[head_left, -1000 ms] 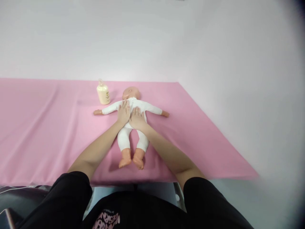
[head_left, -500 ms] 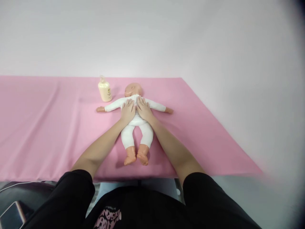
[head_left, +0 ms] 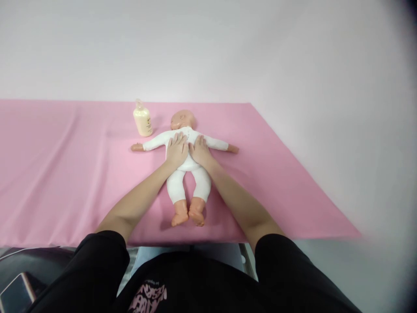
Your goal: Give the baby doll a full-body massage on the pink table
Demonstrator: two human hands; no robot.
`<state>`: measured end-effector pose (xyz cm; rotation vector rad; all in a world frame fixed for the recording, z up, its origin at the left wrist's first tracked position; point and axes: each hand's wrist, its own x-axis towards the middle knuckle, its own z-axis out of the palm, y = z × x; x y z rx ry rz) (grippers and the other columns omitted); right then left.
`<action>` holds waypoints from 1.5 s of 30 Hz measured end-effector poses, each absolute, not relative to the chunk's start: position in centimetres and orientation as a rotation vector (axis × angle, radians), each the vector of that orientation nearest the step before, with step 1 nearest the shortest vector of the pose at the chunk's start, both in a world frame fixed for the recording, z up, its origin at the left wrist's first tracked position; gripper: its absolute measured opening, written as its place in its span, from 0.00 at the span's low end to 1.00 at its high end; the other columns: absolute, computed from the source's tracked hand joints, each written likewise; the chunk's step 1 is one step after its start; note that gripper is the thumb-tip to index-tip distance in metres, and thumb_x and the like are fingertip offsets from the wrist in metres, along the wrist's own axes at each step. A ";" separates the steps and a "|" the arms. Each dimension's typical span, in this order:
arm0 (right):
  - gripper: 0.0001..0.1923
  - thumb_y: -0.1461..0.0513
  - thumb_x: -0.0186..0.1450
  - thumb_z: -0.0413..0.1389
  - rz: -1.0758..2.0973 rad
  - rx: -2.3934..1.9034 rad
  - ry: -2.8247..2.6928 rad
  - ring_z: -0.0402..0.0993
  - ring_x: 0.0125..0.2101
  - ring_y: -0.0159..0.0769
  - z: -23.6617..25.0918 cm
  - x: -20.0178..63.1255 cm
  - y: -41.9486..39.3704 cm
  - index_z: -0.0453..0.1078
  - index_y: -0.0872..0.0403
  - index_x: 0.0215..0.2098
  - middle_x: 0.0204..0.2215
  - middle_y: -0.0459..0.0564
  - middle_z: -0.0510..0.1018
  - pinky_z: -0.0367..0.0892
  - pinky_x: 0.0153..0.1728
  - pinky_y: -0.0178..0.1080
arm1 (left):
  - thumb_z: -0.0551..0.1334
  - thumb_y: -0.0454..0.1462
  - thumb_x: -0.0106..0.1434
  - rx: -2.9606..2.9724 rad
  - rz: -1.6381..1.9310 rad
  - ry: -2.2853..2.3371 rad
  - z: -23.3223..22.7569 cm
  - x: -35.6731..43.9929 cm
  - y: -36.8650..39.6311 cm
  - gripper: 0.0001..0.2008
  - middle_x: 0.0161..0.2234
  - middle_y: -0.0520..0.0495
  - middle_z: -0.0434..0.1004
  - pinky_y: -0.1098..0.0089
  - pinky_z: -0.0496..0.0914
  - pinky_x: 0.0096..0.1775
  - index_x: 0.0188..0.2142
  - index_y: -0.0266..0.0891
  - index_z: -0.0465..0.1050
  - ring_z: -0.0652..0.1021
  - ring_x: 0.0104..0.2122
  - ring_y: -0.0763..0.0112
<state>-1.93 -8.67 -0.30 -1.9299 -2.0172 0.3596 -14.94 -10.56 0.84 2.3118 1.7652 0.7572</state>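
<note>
A baby doll (head_left: 189, 163) in a white bodysuit lies on the pink-covered table, arms spread wide and feet towards me. Its head is turned to the left. My left hand (head_left: 177, 150) rests flat on the left side of the doll's torso, fingers stretched towards its shoulder. On the right side of the torso lies my right hand (head_left: 200, 151), open and palm down. Both palms hide part of the chest. A cream pump bottle (head_left: 143, 121) stands upright beyond the doll's left-side arm, apart from my hands.
The pink cloth (head_left: 276, 195) covers the table up to the pale wall (head_left: 208, 48) behind it. At the lower left a phone (head_left: 17, 295) lies on a dark seat (head_left: 48, 263), with a white cable nearby.
My right hand has slid slightly outward and down on the doll's torso, widening the gap between the fingers of both hands. The left hand has shifted only a little to the right.
</note>
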 end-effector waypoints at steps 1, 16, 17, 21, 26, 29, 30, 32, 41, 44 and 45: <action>0.39 0.55 0.74 0.38 0.357 -1.966 -2.029 0.43 0.73 0.64 0.0 -2.4 -9.3 0.38 0.78 0.72 0.73 0.78 0.43 0.50 0.69 0.61 | 0.42 0.38 0.76 2.297 0.761 1.762 0.9 -15.0 -10.5 0.27 0.73 0.42 0.54 0.50 0.47 0.72 0.69 0.33 0.61 0.53 0.73 0.56; 0.33 0.56 0.73 0.42 0.674 -1.377 -2.624 0.33 0.75 0.55 3.5 -2.0 -10.4 0.45 0.47 0.75 0.76 0.50 0.39 0.36 0.70 0.70 | 0.39 0.41 0.77 2.018 0.977 1.645 0.1 -16.2 -8.4 0.28 0.74 0.44 0.49 0.54 0.48 0.72 0.70 0.39 0.60 0.49 0.74 0.62; 0.32 0.56 0.74 0.39 0.612 -1.389 -2.560 0.33 0.75 0.54 3.1 -1.4 -9.6 0.46 0.47 0.75 0.76 0.49 0.39 0.34 0.70 0.70 | 0.40 0.41 0.77 2.071 0.945 1.644 0.2 -16.2 -8.5 0.28 0.74 0.44 0.49 0.54 0.48 0.72 0.70 0.38 0.60 0.49 0.74 0.61; 0.33 0.52 0.75 0.36 0.505 -1.449 -2.388 0.30 0.76 0.51 1.0 0.0 -7.5 0.42 0.49 0.76 0.77 0.49 0.36 0.32 0.71 0.66 | 0.45 0.39 0.75 2.245 0.823 1.677 0.3 -15.9 -8.9 0.27 0.73 0.44 0.51 0.52 0.48 0.71 0.71 0.40 0.58 0.52 0.74 0.59; 0.34 0.51 0.75 0.36 0.475 -1.526 -2.252 0.32 0.76 0.51 -0.4 0.5 -6.6 0.40 0.51 0.76 0.77 0.50 0.37 0.36 0.71 0.66 | 0.46 0.39 0.74 2.287 0.794 1.720 0.4 -16.1 -8.9 0.28 0.73 0.44 0.52 0.51 0.51 0.71 0.71 0.40 0.58 0.54 0.73 0.59; 0.37 0.51 0.74 0.38 0.484 -1.616 -2.139 0.35 0.76 0.51 -0.7 1.0 -6.1 0.37 0.58 0.76 0.76 0.57 0.39 0.40 0.72 0.61 | 0.46 0.40 0.74 2.288 0.808 1.733 0.2 -16.7 -8.7 0.28 0.73 0.47 0.52 0.51 0.51 0.71 0.71 0.42 0.57 0.54 0.73 0.59; 0.38 0.51 0.74 0.38 0.485 -1.652 -2.103 0.36 0.75 0.51 -0.8 1.0 -6.0 0.37 0.61 0.76 0.76 0.60 0.40 0.41 0.73 0.59 | 0.46 0.41 0.75 2.280 0.814 1.745 0.0 -16.9 -8.6 0.28 0.73 0.47 0.52 0.52 0.51 0.71 0.72 0.42 0.56 0.54 0.73 0.59; 0.40 0.50 0.73 0.39 0.481 -1.752 -2.037 0.39 0.75 0.54 -0.7 0.7 -6.3 0.38 0.67 0.75 0.75 0.67 0.43 0.42 0.73 0.58 | 0.45 0.41 0.75 2.236 0.834 1.795 -0.3 -17.2 -8.4 0.28 0.73 0.47 0.51 0.52 0.51 0.71 0.72 0.43 0.55 0.53 0.73 0.59; 0.45 0.50 0.72 0.50 0.447 -1.916 -2.335 0.35 0.73 0.70 3.2 -6.6 -15.6 0.41 0.74 0.73 0.73 0.79 0.40 0.40 0.68 0.71 | 0.43 0.40 0.74 2.144 0.819 1.905 -0.8 -17.1 -8.2 0.30 0.74 0.41 0.50 0.49 0.50 0.70 0.73 0.36 0.52 0.53 0.73 0.55; 0.44 0.47 0.70 0.52 0.544 -1.745 -2.455 0.45 0.73 0.66 5.2 -6.1 -15.6 0.51 0.72 0.71 0.71 0.78 0.51 0.48 0.69 0.64 | 0.45 0.38 0.73 2.171 0.739 1.907 -0.5 -17.2 -8.2 0.31 0.74 0.41 0.48 0.47 0.49 0.70 0.73 0.36 0.51 0.51 0.74 0.53; 0.38 0.48 0.72 0.49 0.576 -1.684 -2.445 0.56 0.70 0.62 5.6 -5.6 -14.9 0.60 0.69 0.68 0.68 0.75 0.61 0.54 0.68 0.59 | 0.45 0.38 0.73 2.188 0.722 1.901 -0.3 -17.2 -8.3 0.31 0.74 0.41 0.47 0.46 0.48 0.70 0.73 0.36 0.50 0.50 0.74 0.53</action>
